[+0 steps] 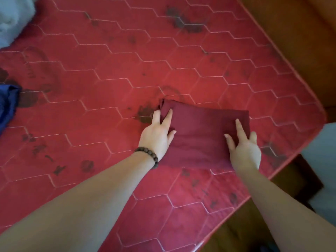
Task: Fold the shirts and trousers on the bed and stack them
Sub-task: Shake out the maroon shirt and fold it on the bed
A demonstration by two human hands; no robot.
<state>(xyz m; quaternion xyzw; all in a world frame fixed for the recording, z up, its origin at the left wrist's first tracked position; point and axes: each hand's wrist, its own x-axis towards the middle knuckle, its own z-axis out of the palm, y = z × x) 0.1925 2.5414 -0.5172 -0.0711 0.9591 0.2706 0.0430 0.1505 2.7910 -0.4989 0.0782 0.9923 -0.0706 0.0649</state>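
A dark maroon garment [201, 135], folded into a compact rectangle, lies flat on the red mattress [109, 70] near its right edge. My left hand [158, 135], with a beaded bracelet on the wrist, rests on the garment's left edge. Its fingers are straight and spread, and a ridge of cloth shows between two of them. My right hand [243, 148] presses flat on the garment's right side with its fingers spread. Neither hand grips the cloth.
A dark blue garment [7, 106] lies bunched at the left edge of view. A pale blue garment [12, 17] sits in the top left corner. The mattress edge [283, 170] runs diagonally at the right, with wood [300, 33] beyond it.
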